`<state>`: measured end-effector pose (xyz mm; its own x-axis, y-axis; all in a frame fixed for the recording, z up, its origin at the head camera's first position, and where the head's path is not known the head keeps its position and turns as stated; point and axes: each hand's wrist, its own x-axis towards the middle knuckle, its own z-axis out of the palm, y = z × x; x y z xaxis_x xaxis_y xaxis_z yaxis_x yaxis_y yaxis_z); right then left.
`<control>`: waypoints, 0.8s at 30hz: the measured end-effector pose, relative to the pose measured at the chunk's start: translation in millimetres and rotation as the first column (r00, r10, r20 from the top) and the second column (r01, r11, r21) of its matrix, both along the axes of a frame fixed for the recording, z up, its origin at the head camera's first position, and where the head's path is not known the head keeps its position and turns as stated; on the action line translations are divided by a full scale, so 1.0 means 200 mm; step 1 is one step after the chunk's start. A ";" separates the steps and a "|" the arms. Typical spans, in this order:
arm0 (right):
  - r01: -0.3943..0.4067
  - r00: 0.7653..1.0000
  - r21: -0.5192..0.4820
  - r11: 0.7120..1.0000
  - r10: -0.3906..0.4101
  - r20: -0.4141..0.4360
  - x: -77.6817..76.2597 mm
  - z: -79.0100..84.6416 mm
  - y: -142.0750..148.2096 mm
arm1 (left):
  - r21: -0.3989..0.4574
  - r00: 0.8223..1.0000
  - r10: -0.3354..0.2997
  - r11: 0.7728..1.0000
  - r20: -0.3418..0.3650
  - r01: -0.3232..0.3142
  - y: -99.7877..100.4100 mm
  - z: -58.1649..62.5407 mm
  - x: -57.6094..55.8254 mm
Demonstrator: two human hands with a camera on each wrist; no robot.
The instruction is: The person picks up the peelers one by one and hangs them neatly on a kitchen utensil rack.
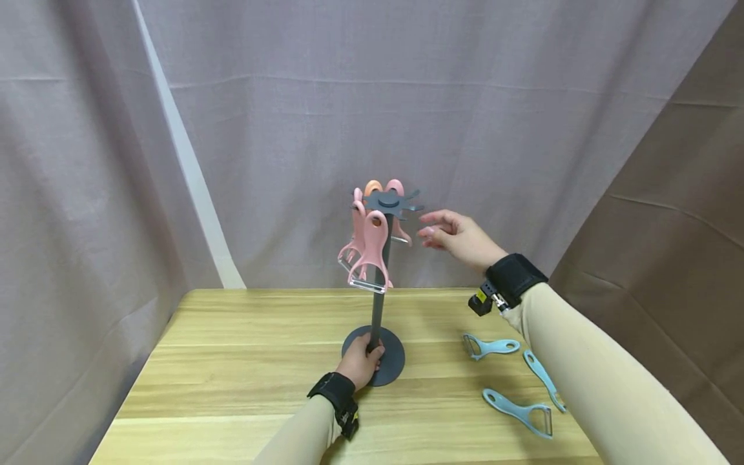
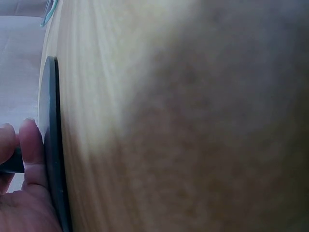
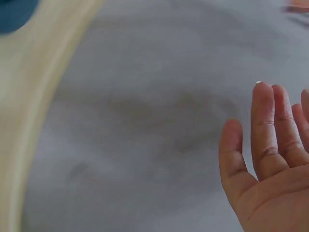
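A dark grey display stand (image 1: 376, 310) rises from a round base (image 1: 395, 361) on the wooden table. My left hand (image 1: 359, 361) grips its pole low down, just above the base; the left wrist view shows the fingers (image 2: 33, 145) around the pole. From the hooked top (image 1: 388, 203) hang several pink peelers (image 1: 374, 242) on the left, front and back, and an orange peeler (image 1: 372, 187) at the back. My right hand (image 1: 456, 236) is raised beside the top's right hooks, holding nothing, its fingers (image 3: 263, 130) loosely extended in the right wrist view.
Three light blue peelers lie on the table at the right: one farther back (image 1: 494, 347), one near my right sleeve (image 1: 543, 378) and one closer to me (image 1: 520, 412). Grey curtains (image 1: 494, 129) hang behind the table (image 1: 244, 361), and brown cloth (image 1: 657, 258) covers the right side.
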<state>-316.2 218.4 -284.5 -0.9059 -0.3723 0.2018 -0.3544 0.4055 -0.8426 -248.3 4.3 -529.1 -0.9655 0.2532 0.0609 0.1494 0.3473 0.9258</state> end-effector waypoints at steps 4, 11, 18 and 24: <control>0.031 0.999 0.170 0.985 -0.037 0.030 0.01 -0.19 0.13 | 0.001 1.000 0.003 1.000 -0.002 -0.003 0.00 0.00 0.00; 0.073 0.994 0.423 0.903 -0.099 0.040 0.10 -0.50 0.38 | -0.001 1.000 0.004 1.000 0.007 -0.004 0.02 0.01 0.02; -0.028 0.996 0.574 0.819 -0.029 0.090 0.26 -0.71 0.54 | -0.015 1.000 0.002 1.000 0.001 -0.002 0.02 0.01 0.02; -0.065 0.992 0.671 0.738 -0.024 0.122 0.42 -0.80 0.63 | -0.022 1.000 0.001 1.000 -0.004 -0.001 0.02 0.01 0.02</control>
